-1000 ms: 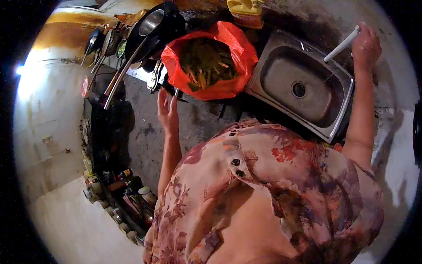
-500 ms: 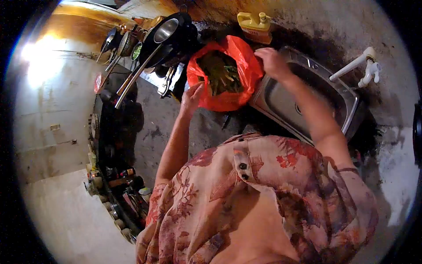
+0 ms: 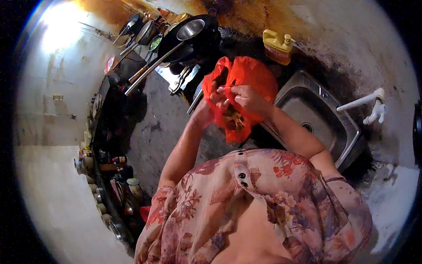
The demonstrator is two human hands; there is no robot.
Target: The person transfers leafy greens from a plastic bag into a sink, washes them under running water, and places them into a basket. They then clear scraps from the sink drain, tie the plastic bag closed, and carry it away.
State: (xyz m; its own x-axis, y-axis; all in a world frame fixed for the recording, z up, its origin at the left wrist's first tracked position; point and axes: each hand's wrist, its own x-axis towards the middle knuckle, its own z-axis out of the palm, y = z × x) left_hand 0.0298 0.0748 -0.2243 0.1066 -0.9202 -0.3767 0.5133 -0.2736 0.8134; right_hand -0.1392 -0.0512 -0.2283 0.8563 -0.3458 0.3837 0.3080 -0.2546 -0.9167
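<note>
A red plastic bag (image 3: 257, 75) stands on the dark counter, its top gathered between my two hands. Leafy greens (image 3: 234, 121) show through the gap at its near side; the rest of them is covered by the plastic. My left hand (image 3: 214, 100) is closed on the left part of the bag's rim. Close beside it, my right hand (image 3: 248, 99) pinches the rim from the right, fingers curled in the red plastic. The two hands nearly touch over the bag's mouth.
Right of the bag is a steel sink (image 3: 288, 94) with a white tap (image 3: 377, 108). A yellow jug (image 3: 277, 46) stands behind. At the back left are a black wok (image 3: 176, 52), a long-handled ladle (image 3: 190, 30) and a bowl of chopped greens (image 3: 154, 43). Bottles and jars (image 3: 116, 160) line the left edge.
The bag's mouth was wide open with the greens in plain view. My right hand has come in from the far right, and both hands have drawn the rim together.
</note>
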